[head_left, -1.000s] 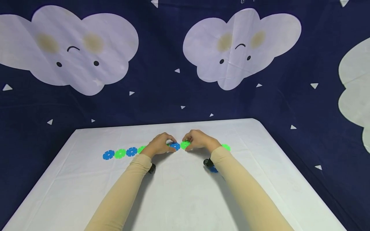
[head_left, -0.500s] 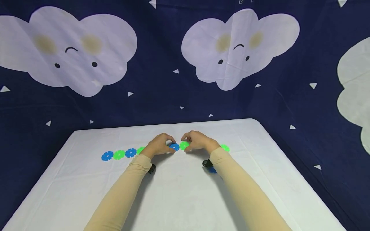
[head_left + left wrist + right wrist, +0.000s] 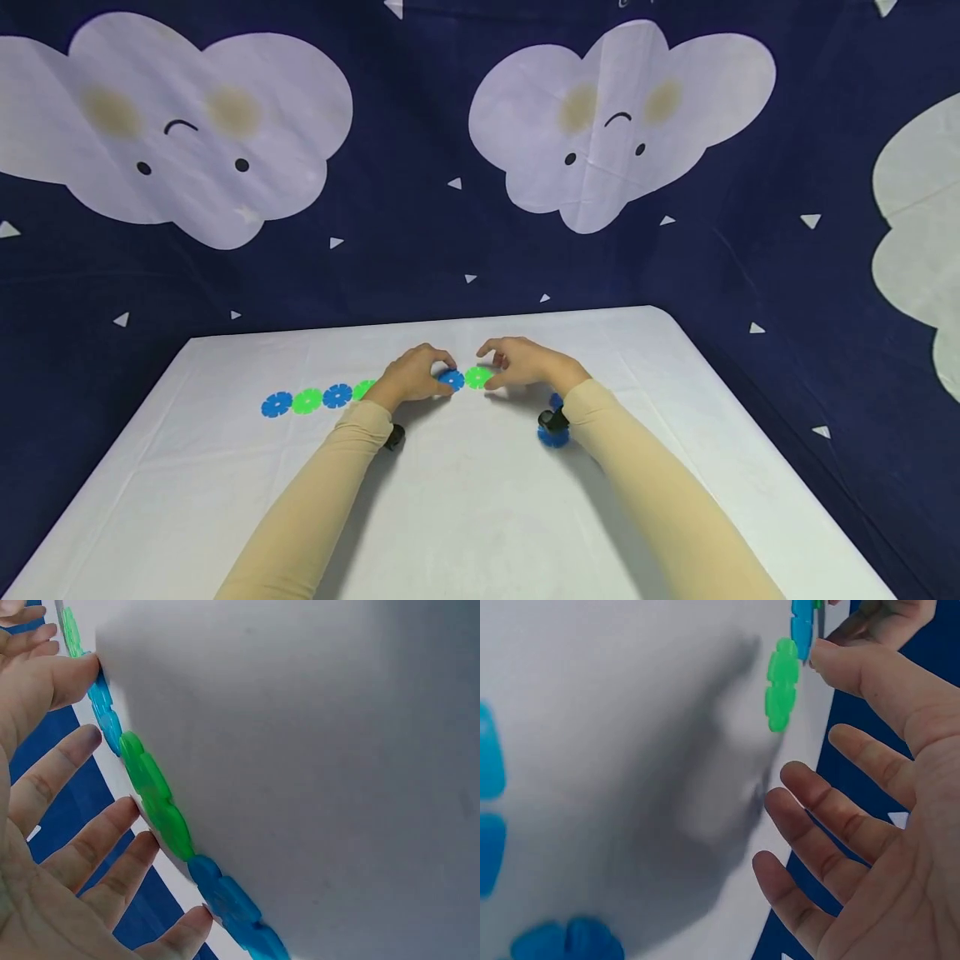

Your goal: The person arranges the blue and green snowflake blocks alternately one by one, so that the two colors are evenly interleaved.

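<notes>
A row of toothed plastic discs runs across the white table, blue and green in turn. My left hand (image 3: 411,377) pinches a blue disc (image 3: 452,381) between thumb and forefinger at its near and far edges. To its right, a green disc (image 3: 477,377) lies at the row's end, edge against the blue one. My right hand (image 3: 523,364) is just right of that green disc, thumb and fingers spread apart and holding nothing. In the left wrist view, another green disc (image 3: 156,796) and a blue disc (image 3: 236,907) continue the row beneath the left hand's other fingers.
Farther left the row shows a blue disc (image 3: 277,405), a green disc (image 3: 307,401) and more. Loose blue discs (image 3: 553,438) lie by the right wrist, partly hidden by the black wrist camera (image 3: 553,419). A dark blue cloud-print cloth (image 3: 420,283) hangs behind the table (image 3: 450,517).
My right hand has let go of the end green disc and drawn off to the right, its fingers spreading. The left hand stays at the blue disc.
</notes>
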`<state>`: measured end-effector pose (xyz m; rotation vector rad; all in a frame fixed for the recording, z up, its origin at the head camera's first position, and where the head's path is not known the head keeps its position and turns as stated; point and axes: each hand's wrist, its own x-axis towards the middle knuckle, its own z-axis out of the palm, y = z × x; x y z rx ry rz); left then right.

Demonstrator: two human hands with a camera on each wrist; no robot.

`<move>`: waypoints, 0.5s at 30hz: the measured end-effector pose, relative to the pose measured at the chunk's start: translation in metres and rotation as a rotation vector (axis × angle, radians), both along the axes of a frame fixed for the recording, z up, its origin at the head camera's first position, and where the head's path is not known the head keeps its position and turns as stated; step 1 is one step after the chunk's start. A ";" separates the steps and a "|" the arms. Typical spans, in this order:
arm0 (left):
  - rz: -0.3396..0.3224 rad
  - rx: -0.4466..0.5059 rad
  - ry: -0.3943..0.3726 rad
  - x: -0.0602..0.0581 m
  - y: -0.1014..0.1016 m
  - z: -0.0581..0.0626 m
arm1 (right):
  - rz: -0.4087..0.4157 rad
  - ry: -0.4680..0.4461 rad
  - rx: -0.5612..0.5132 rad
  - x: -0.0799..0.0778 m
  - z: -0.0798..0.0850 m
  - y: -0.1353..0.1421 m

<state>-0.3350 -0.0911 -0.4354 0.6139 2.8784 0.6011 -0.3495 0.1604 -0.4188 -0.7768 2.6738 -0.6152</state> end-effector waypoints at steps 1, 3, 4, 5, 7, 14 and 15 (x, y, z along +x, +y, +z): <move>-0.002 -0.005 0.002 0.000 0.000 0.000 | 0.002 -0.003 -0.001 0.001 0.002 0.002; -0.004 -0.013 0.001 0.000 0.000 0.000 | 0.008 -0.004 -0.004 0.005 0.006 0.006; -0.005 -0.015 -0.002 0.000 0.000 0.000 | 0.011 -0.005 -0.006 0.006 0.007 0.007; -0.007 -0.018 -0.007 0.000 0.000 0.000 | 0.014 -0.005 -0.004 0.008 0.009 0.009; -0.011 -0.014 -0.020 -0.002 0.000 0.001 | 0.020 -0.002 0.008 0.012 0.012 0.013; -0.035 0.035 -0.026 -0.006 0.005 0.003 | 0.004 -0.035 0.048 0.031 0.022 0.031; -0.039 0.045 -0.025 -0.007 0.006 0.003 | -0.003 -0.043 0.055 0.034 0.023 0.033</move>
